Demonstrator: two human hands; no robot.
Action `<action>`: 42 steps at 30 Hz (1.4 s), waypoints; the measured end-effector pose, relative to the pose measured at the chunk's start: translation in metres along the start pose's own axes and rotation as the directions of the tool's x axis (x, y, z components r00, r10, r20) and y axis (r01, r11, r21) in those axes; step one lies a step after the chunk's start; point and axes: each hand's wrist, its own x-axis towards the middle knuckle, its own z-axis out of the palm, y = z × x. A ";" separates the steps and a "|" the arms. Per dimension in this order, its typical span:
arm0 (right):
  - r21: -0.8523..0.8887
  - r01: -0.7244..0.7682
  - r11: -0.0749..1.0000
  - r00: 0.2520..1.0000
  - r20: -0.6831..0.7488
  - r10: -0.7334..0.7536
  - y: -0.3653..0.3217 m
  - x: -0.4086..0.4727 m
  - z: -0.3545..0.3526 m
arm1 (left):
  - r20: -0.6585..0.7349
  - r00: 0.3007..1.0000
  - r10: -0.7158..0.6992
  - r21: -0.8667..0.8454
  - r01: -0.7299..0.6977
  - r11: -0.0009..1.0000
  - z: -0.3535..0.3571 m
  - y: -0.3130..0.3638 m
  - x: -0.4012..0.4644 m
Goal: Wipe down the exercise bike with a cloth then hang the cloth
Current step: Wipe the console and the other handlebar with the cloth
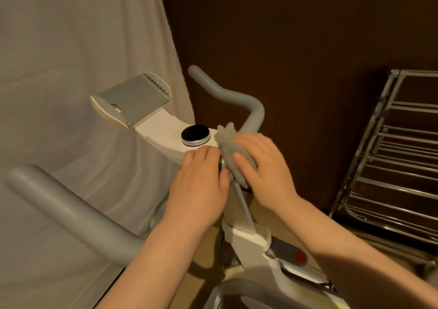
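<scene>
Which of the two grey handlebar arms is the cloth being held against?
The far handlebar arm, which curves up right of the round black knob. The right hand presses the cloth at its base. The near handlebar arm, lower left, is untouched.

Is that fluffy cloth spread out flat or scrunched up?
Scrunched up. The cloth is bunched into a lump against the bike's stem, gripped by the right hand, with the left hand touching its edge.

Grey cloth (228,154), white bike (246,240), grey handlebars (237,97)

Two hands (199,185), one cloth (228,152), one bike (246,237), one rack (391,166).
</scene>
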 end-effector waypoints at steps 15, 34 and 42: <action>0.624 -0.420 0.659 0.756 -0.162 0.635 -0.037 -0.010 0.032 | 0.018 1.000 0.022 0.072 -0.023 0.997 -0.002 0.002 -0.001; 0.034 -0.076 0.996 0.989 0.132 0.071 0.007 0.003 -0.019 | -0.007 0.999 -0.046 0.049 0.046 0.998 -0.002 0.006 0.000; 0.066 0.054 0.996 0.944 0.321 -0.073 0.027 0.022 -0.029 | -0.275 0.903 -0.330 0.112 0.371 0.922 -0.006 0.015 -0.017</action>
